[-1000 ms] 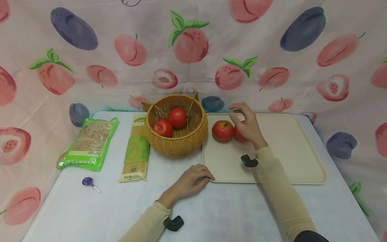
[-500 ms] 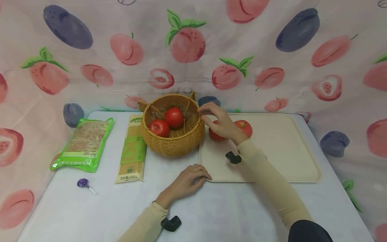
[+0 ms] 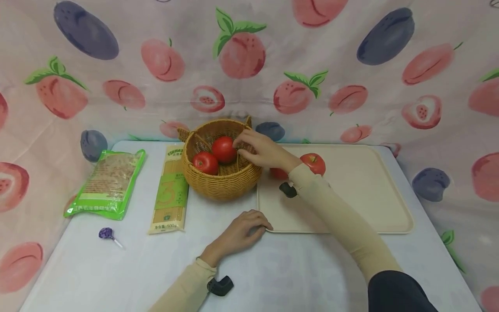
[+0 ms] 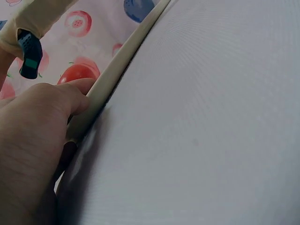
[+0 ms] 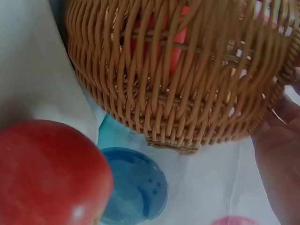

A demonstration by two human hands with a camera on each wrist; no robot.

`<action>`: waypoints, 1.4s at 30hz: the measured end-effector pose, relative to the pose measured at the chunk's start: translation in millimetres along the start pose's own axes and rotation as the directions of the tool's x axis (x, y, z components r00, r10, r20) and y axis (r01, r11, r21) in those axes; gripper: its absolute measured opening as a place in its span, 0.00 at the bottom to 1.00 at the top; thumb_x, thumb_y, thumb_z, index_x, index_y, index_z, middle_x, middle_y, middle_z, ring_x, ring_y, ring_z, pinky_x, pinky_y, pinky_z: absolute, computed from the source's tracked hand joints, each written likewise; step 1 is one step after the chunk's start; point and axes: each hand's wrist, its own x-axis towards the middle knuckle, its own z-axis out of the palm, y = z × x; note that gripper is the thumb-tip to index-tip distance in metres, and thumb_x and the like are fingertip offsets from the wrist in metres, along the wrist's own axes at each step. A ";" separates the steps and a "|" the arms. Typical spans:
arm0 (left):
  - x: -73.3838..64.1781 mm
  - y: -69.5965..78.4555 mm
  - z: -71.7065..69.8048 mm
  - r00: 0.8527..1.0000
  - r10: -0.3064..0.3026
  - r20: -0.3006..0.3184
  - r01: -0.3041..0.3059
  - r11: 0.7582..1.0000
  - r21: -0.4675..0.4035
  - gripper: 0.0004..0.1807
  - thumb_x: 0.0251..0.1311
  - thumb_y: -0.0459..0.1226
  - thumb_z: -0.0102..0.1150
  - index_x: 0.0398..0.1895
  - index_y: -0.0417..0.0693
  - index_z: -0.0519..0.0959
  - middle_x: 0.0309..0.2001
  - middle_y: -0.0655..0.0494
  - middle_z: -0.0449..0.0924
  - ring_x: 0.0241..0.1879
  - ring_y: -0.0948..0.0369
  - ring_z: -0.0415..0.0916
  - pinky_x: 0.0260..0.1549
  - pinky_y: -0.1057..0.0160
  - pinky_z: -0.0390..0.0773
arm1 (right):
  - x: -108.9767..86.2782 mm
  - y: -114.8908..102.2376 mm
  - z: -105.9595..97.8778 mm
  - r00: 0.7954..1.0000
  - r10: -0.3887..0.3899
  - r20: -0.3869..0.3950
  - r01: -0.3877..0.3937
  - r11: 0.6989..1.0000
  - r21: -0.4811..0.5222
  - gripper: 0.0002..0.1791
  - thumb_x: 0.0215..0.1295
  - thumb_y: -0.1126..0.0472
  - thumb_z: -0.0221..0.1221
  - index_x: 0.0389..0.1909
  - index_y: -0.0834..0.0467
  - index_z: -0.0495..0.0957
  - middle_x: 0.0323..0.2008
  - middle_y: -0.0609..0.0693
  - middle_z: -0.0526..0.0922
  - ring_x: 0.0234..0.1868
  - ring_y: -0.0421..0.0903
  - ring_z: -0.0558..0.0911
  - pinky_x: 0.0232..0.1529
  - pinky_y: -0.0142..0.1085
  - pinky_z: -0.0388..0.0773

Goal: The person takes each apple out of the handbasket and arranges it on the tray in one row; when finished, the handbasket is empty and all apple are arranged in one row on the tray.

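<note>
In the head view, my right hand [image 3: 263,149] reaches over the right rim of a wicker basket [image 3: 222,186]. Its bent fingers are at the right side of a red apple [image 3: 224,149] inside, though a firm grip is not visible. Beside that fruit lies another red apple [image 3: 205,163]. The right wrist view has the basket's woven side [image 5: 178,93] with part of my right hand [image 5: 281,154] along its rim. My left hand [image 3: 238,236] pinches the near left corner of a beige tray [image 3: 366,195]; the left wrist view shows fingers over the tray's rim [image 4: 112,75].
Two apples are on the tray: one [image 3: 313,164] in plain sight, one [image 3: 278,173] mostly behind the right forearm. Left of the basket lie a pack of noodles [image 3: 169,195], a green-edged food bag [image 3: 107,184] and a purple lollipop [image 3: 106,233]. A fruit-print cloth [image 3: 241,99] hangs behind.
My right hand has moved left from above the tray's apples, past the basket's rim, to the apple inside. My left hand keeps its place at the tray corner.
</note>
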 end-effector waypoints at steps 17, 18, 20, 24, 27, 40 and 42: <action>-0.7 2.7 -2.8 0.999 -0.023 0.026 0.023 1.000 -0.004 0.10 0.66 0.37 0.52 0.43 0.60 0.81 0.42 0.71 0.78 0.49 0.72 0.71 0.51 0.65 0.70 | 24.3 -2.0 -0.5 0.987 0.078 0.139 -0.069 0.995 -0.070 0.18 0.66 0.57 0.56 0.55 0.56 0.72 0.52 0.54 0.73 0.53 0.52 0.74 0.54 0.43 0.71; -0.9 2.6 -2.8 0.999 -0.024 0.030 0.024 1.000 -0.004 0.10 0.66 0.37 0.52 0.43 0.60 0.81 0.42 0.71 0.78 0.49 0.72 0.71 0.51 0.66 0.70 | 25.2 -2.0 -0.6 0.985 0.083 0.154 -0.072 0.994 -0.077 0.18 0.66 0.56 0.56 0.55 0.56 0.72 0.52 0.54 0.73 0.54 0.52 0.74 0.55 0.44 0.71; -1.3 2.2 -2.7 0.999 -0.025 0.033 0.025 1.000 -0.005 0.10 0.66 0.37 0.52 0.43 0.61 0.81 0.42 0.71 0.78 0.49 0.73 0.71 0.51 0.66 0.70 | 27.7 -3.0 -1.3 0.978 0.097 0.182 -0.082 0.993 -0.089 0.19 0.66 0.55 0.55 0.56 0.55 0.71 0.53 0.54 0.72 0.54 0.52 0.73 0.56 0.44 0.70; -0.7 1.1 -1.8 1.000 -0.014 0.022 0.014 1.000 -0.008 0.10 0.66 0.37 0.52 0.44 0.60 0.80 0.43 0.71 0.78 0.49 0.72 0.71 0.51 0.66 0.70 | 36.2 -4.5 -1.4 0.963 0.135 0.234 -0.110 0.987 -0.119 0.20 0.66 0.55 0.56 0.57 0.54 0.70 0.55 0.55 0.69 0.54 0.51 0.72 0.56 0.45 0.69; 0.2 0.5 -0.1 1.000 -0.006 0.010 0.006 1.000 -0.009 0.10 0.66 0.37 0.52 0.44 0.61 0.80 0.43 0.71 0.78 0.49 0.72 0.71 0.51 0.66 0.70 | 43.6 -5.4 1.1 0.951 0.164 0.261 -0.134 0.983 -0.128 0.20 0.65 0.56 0.57 0.57 0.53 0.69 0.56 0.55 0.67 0.53 0.50 0.72 0.56 0.44 0.70; -1.1 2.2 -1.9 0.999 -0.025 0.020 0.025 1.000 -0.008 0.10 0.66 0.37 0.52 0.43 0.61 0.81 0.42 0.71 0.78 0.48 0.72 0.71 0.50 0.67 0.70 | 66.2 1.9 15.6 0.944 0.185 0.274 -0.132 0.971 -0.200 0.23 0.64 0.58 0.58 0.60 0.52 0.68 0.56 0.54 0.66 0.54 0.50 0.72 0.57 0.43 0.71; -1.1 1.8 -2.5 0.999 -0.025 0.022 0.025 1.000 -0.009 0.10 0.66 0.37 0.52 0.43 0.61 0.80 0.43 0.71 0.78 0.49 0.72 0.71 0.50 0.67 0.70 | 69.1 2.2 16.7 0.934 0.199 0.295 -0.136 0.966 -0.220 0.25 0.63 0.58 0.59 0.62 0.52 0.66 0.58 0.54 0.66 0.55 0.51 0.72 0.57 0.44 0.71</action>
